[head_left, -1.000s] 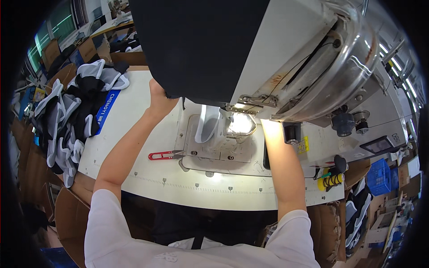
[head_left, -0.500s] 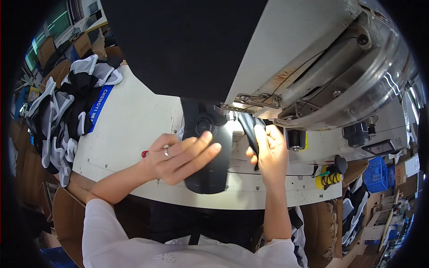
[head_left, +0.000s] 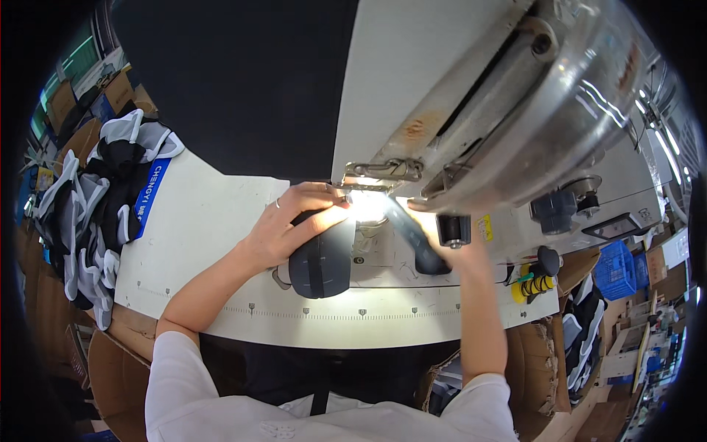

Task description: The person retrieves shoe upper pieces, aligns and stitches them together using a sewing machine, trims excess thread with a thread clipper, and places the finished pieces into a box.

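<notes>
right hand point(head_left: 469, 255) partly hidden behind black cylinder point(head_left: 454, 230), sewing machine point(head_left: 401, 74) cut off above

One left hand point(head_left: 283, 225) and one right hand point(head_left: 429, 225) are counted, with one ring point(head_left: 278, 203) worn. Two dark flaps point(head_left: 319, 267) are seen at one sewing machine point(head_left: 412, 88); whether joined cannot be told. One white surface point(head_left: 213, 221) and one blue strip point(head_left: 151, 194) are also counted.

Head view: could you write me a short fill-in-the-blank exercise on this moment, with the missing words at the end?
1. The left hand, on the broad dark part, wears a ____ on one finger.
2. The heap of pieces lies at the table's ____ end.
3. The plastic crate at the right is coloured ____.
Missing words: ring; left; blue.
</notes>
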### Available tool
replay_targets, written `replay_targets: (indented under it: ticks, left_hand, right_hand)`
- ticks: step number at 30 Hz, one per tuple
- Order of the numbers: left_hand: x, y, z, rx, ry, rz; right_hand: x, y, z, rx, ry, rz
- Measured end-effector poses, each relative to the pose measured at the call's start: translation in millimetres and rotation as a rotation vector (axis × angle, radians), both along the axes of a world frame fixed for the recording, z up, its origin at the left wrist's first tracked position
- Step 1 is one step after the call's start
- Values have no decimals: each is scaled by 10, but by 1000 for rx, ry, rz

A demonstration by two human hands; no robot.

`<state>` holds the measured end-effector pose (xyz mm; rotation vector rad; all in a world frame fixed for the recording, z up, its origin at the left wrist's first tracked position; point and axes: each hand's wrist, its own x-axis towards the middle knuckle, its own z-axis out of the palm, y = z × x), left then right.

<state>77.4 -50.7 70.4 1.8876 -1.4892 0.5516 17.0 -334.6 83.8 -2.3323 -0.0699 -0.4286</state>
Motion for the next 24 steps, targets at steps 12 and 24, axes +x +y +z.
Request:
replay_targets:
  ticks: [12, 24]
  left_hand:
    - [-154, -85, 33, -402, 475, -70]
    - [-121, -9, 250, -195, -82, -58]
  right_hand:
    - [-551, 680, 249, 94, -92, 66]
    - [-498, 847, 215, 203, -182, 29]
